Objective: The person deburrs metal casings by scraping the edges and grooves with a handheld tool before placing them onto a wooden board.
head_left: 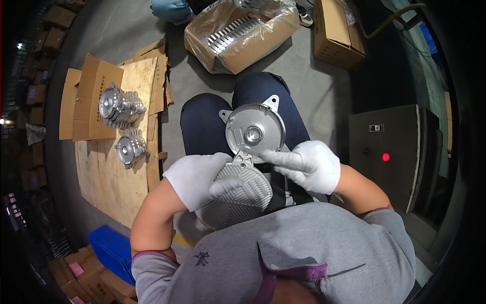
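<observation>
Ribbed cover (257,188), in left hand (198,178)

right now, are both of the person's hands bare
No, the left hand and the right hand are each covered by a white glove.

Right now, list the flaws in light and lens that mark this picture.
Head view: corners fall to black, and the wooden board's edge bends; head view: boxes at far left sink into shadow; head view: highlights glint on the round metal part; head view: the red light glows bright.
</observation>
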Demonstrator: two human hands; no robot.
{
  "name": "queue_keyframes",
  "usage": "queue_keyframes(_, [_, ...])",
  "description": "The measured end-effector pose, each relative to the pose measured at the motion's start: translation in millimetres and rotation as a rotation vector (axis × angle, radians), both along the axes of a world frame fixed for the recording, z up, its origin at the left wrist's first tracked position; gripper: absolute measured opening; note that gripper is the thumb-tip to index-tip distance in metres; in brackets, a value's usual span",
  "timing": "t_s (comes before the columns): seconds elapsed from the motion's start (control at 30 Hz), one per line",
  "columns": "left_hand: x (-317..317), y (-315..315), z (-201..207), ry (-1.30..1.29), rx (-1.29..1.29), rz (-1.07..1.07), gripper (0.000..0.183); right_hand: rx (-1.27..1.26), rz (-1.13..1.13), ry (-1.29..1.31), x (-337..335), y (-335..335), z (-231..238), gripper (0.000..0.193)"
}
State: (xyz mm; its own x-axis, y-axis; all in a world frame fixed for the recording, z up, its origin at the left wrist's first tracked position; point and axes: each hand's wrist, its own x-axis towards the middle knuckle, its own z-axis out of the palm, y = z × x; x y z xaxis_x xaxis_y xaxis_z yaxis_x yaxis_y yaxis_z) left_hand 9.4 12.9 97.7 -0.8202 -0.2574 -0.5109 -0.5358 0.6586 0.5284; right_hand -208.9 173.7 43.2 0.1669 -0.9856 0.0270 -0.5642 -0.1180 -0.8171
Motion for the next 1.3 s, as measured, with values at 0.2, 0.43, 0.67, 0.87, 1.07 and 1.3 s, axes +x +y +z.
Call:
queue_keyframes(0.2, [-1, -4, 6, 0.032, -0.001, 0.080, 0.057, 0.011, -0.153, -0.079, 0, 7, 6, 0.046])
queue_keyframes(0.43, [-10, 3, 19, 0.058, 0.053, -0.003, 0.051, -0.170, -0.359, -0.038, 18, -48, -27, 0.042])
queue_keyframes(0.67, [4, -2, 8, 0.052, 0.009, 0.070, 0.051, 0.069, -0.052, -0.103, 15, -6, 28, 0.047])
queue_keyframes(0.87, [-6, 1, 3, 0.055, 0.088, 0.056, 0.052, -0.095, -0.235, 0.149, 26, -29, -8, 0.045])
queue_keyframes(1.07, [5, -7, 5, -0.010, 0.020, 0.081, 0.054, -0.186, -0.165, -0.214, 17, -14, 10, 0.039])
queue_keyframes(1.3, [2, -2, -5, 0.002, 0.149, 0.131, 0.057, -0.062, -0.174, 0.068, 29, -20, -9, 0.053])
